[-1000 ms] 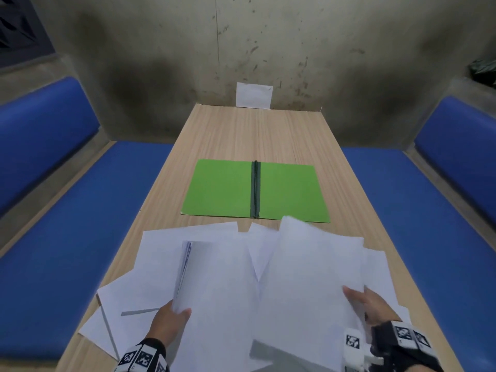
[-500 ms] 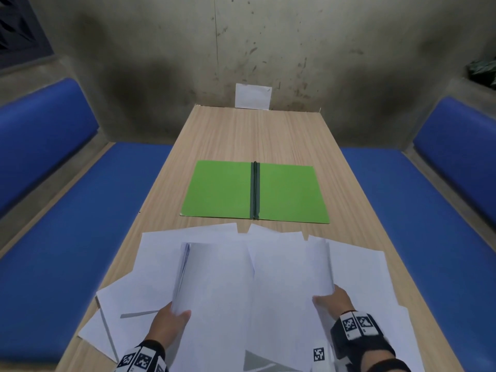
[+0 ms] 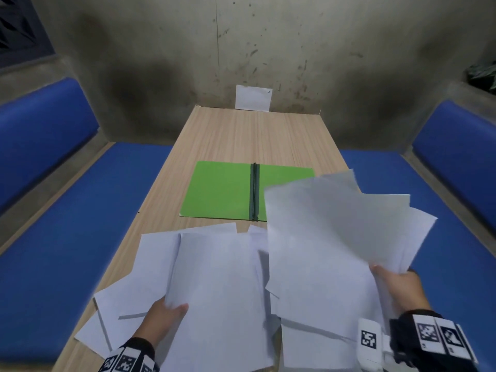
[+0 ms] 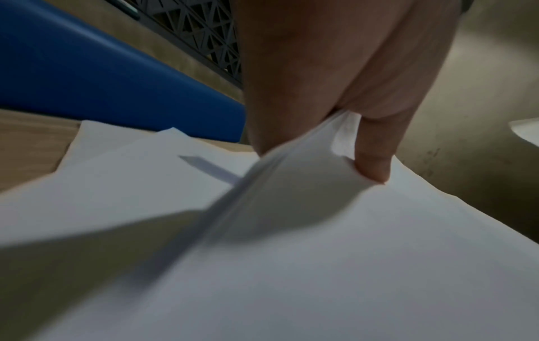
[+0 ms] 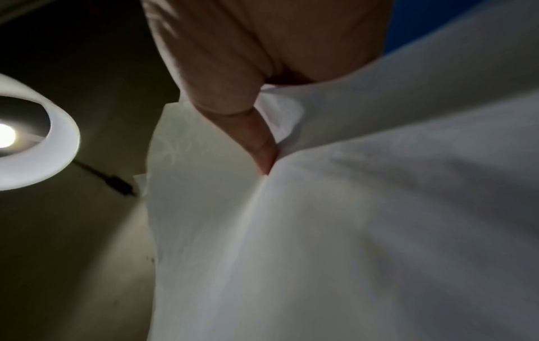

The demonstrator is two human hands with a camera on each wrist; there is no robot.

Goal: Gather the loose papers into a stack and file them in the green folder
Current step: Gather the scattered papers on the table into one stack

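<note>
White loose papers (image 3: 161,259) lie spread over the near end of the wooden table (image 3: 255,135). My left hand (image 3: 163,315) pinches a sheaf of sheets (image 3: 217,291) at its near left corner, thumb on top, as the left wrist view shows (image 4: 370,159). My right hand (image 3: 394,285) grips a fan of several sheets (image 3: 335,232), lifted off the table and covering the right part of the green folder (image 3: 222,191). The folder lies open and flat at mid-table, with a dark spine (image 3: 254,191). In the right wrist view the thumb (image 5: 256,138) presses on the held sheets (image 5: 350,230).
Blue cushioned benches (image 3: 80,224) (image 3: 442,210) run along both sides of the table. A small white card (image 3: 252,98) leans on the stained wall at the far end. A lit ceiling lamp (image 5: 29,136) shows in the right wrist view.
My right hand had laid a sheet on the pile held by the left hand, then moved right and raised a fan of sheets, which now covers part of the folder. The left hand stayed put.
</note>
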